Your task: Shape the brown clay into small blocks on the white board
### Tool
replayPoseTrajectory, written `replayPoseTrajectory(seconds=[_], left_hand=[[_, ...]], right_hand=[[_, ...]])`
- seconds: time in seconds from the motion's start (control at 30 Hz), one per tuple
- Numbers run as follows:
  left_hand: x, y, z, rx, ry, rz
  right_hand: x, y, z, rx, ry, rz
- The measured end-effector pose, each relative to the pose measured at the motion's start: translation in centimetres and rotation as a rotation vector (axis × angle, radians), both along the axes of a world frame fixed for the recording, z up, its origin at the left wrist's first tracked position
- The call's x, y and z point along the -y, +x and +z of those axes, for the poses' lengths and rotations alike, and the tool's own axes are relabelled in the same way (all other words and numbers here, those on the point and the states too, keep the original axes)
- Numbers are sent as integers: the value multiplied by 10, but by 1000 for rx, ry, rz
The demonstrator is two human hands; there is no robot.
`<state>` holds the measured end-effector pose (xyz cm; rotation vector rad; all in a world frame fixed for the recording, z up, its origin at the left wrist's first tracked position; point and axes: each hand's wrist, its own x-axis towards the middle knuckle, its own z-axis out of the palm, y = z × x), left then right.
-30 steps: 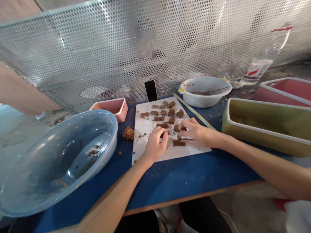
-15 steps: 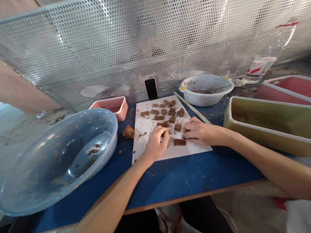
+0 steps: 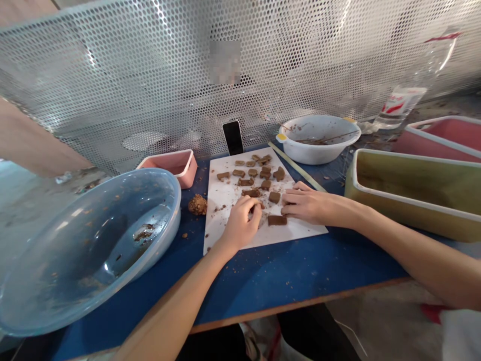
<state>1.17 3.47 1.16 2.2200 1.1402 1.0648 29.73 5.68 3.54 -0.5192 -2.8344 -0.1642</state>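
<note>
My left hand (image 3: pixel 243 220) rests over the white sheet (image 3: pixel 221 230), its fingers curled into a pinch around a small brown bit that is mostly hidden. My right hand (image 3: pixel 300 203) lies at the sheet's right side, fingers bent together and pointing left; whatever is under its fingertips is hidden. Between and below the hands is a dark brown rectangular block (image 3: pixel 277 220). A squarish brown piece (image 3: pixel 274 197) sits just left of my right fingers. Several small brown shaped pieces (image 3: pixel 246 182) and crumbs are spread over the sheet's upper part.
A large blue basin (image 3: pixel 150 260) stands at left, with a brown lump (image 3: pixel 197 204) beside it. Behind are a pink box (image 3: pixel 190 170), a phone (image 3: pixel 233 138), a white bowl (image 3: pixel 319 153) and a pale strip (image 3: pixel 296 167). At right are a green box (image 3: pixel 406 200) and a bottle (image 3: pixel 402 103).
</note>
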Motion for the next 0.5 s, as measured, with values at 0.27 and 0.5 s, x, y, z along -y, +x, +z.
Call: replayPoseTrajectory(seconds=[0.27,0.5], left_hand=[[0,1,2,3,-6,-2],[0,1,2,-1,-7,-2]], right_hand=[[3,-2,-2,-6,-20,5],[2,-2,-7,-14,-7,5]])
